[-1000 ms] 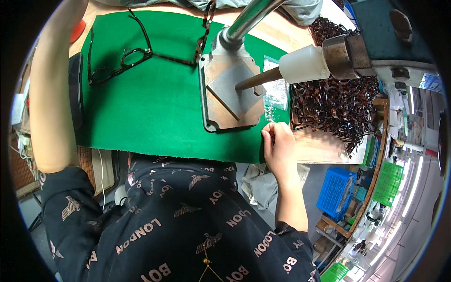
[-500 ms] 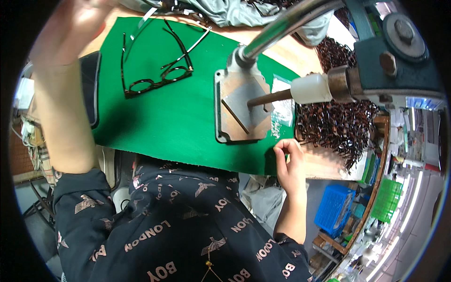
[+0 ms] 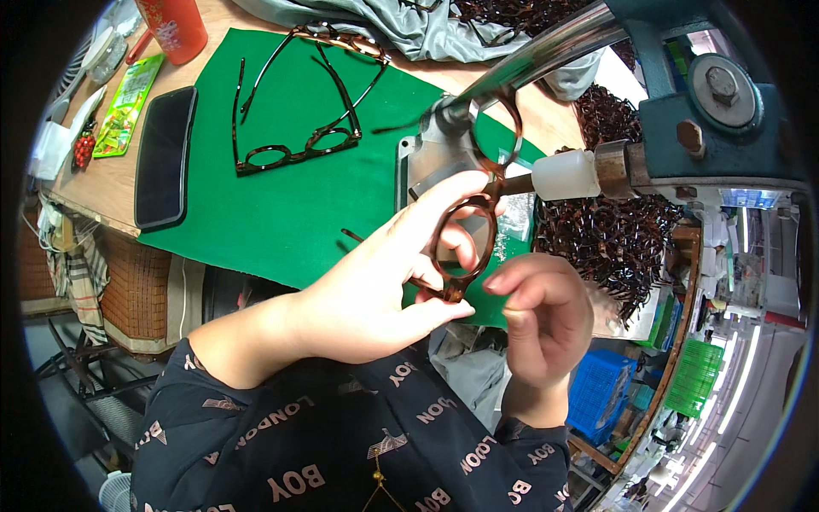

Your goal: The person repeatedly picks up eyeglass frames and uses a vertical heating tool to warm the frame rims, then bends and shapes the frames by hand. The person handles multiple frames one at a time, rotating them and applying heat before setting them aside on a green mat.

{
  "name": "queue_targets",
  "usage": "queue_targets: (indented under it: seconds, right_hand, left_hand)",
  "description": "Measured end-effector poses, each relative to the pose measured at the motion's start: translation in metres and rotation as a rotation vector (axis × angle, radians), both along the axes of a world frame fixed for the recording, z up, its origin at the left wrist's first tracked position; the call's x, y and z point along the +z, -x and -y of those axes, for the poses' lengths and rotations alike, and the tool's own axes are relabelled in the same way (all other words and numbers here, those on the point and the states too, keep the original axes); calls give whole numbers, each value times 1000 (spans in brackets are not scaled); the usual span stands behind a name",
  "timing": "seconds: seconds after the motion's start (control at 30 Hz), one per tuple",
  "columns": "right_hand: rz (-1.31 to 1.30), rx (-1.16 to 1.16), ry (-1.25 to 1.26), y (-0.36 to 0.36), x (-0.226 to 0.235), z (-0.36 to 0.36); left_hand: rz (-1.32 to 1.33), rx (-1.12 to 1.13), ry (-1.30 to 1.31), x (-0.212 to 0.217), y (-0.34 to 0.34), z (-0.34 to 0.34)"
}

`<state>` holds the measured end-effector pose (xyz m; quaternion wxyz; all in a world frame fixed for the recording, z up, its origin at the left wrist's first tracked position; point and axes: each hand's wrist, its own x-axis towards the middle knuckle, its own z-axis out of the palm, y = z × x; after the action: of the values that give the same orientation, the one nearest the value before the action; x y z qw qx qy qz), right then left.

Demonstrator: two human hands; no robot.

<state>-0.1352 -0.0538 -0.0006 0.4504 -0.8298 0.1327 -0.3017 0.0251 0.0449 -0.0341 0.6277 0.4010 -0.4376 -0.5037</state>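
Observation:
My left hand (image 3: 367, 286) is closed around a brown tortoiseshell glasses frame (image 3: 495, 182), raised over the front of the green mat. Its two round rims stand one above the other, and its arms are partly hidden by my fingers. Just right of the lower rim is my right hand (image 3: 550, 311), thumb and fingertips brought together; whatever may be pinched there is too small to make out. Behind the frame, the press's metal base (image 3: 405, 166) and rod (image 3: 518, 184) are partly covered. Another dark glasses frame (image 3: 294, 159) lies on the mat, with a further frame (image 3: 363, 44) behind it.
A green mat (image 3: 247, 213) covers the table. At left are a phone (image 3: 165, 162), a green packet (image 3: 128, 107) and a red cup (image 3: 175, 32). A heap of brown glossy pieces (image 3: 606, 247) and a clear bag (image 3: 517, 220) lie right. The press head (image 3: 717, 128) overhangs the right side.
My left hand has come from the upper left to the centre, now with a glasses frame in it. My right hand has risen slightly beside it. The view has shifted, showing more table at left.

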Motion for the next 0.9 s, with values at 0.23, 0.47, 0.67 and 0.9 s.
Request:
queue_targets:
  seconds: [0.23, 0.47, 0.67, 0.9]
  right_hand:
    - [-73, 31, 134, -5, 3, -3]
    - [-111, 49, 281, -14, 7, -3]
    - [-122, 46, 267, -13, 7, -1]
    - [-52, 42, 126, -12, 4, 1]
  left_hand:
    - [-46, 16, 102, -7, 2, 2]
    - [66, 124, 165, -8, 5, 2]
    - [66, 128, 149, -7, 5, 2]
    - [49, 123, 144, -7, 6, 3]
